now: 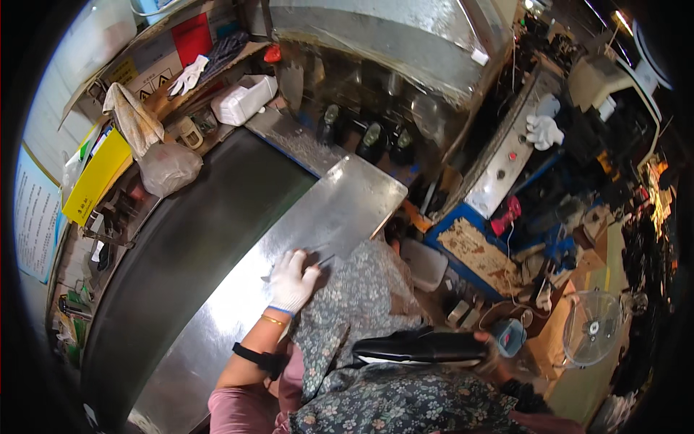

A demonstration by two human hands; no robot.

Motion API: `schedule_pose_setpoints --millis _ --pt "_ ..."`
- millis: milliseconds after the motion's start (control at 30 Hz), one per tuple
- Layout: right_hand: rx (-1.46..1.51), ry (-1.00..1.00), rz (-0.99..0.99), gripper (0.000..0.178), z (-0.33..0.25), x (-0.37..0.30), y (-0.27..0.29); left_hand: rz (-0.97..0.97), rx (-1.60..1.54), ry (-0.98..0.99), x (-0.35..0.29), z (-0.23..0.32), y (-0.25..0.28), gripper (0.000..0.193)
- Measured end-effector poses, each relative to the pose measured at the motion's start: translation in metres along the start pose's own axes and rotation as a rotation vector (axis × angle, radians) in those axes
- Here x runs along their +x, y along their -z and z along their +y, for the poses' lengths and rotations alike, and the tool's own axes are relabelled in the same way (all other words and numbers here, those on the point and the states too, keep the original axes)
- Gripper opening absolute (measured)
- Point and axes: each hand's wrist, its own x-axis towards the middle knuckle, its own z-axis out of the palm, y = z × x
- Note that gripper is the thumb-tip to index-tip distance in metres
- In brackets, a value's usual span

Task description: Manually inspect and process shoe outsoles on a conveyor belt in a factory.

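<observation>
My left hand [293,281], in a white knit glove, rests at the metal sheet [340,202] with its fingers bent. Dark slender ends show on both sides of the glove; what they belong to is too small to tell. Across my lap, over a floral apron [390,401], lies a glossy black shoe [419,347] with a white strip along its lower edge. Its right end is gripped by my right hand [488,350], which is partly smeared and half hidden by the shoe.
A dark conveyor belt [210,210] runs along the left of the metal sheet. Behind it stand a shelf with a white tub [244,100] and a plastic bag [170,170]. Several black shoes [371,141] sit under the machine hood. A blue bin [508,336] and a fan [591,329] are at right.
</observation>
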Motion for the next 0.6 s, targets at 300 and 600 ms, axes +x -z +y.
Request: schedule_pose_setpoints --millis 300,600 --pt "-0.101 0.588 -0.395 0.047 -0.13 0.192 -0.25 0.04 0.236 -0.208 -0.01 -0.043 -0.028 0.046" --pt "-1.732 0.767 0.242 0.091 -0.172 0.443 -0.436 0.002 0.22 -0.148 -0.007 -0.046 -0.019 0.045"
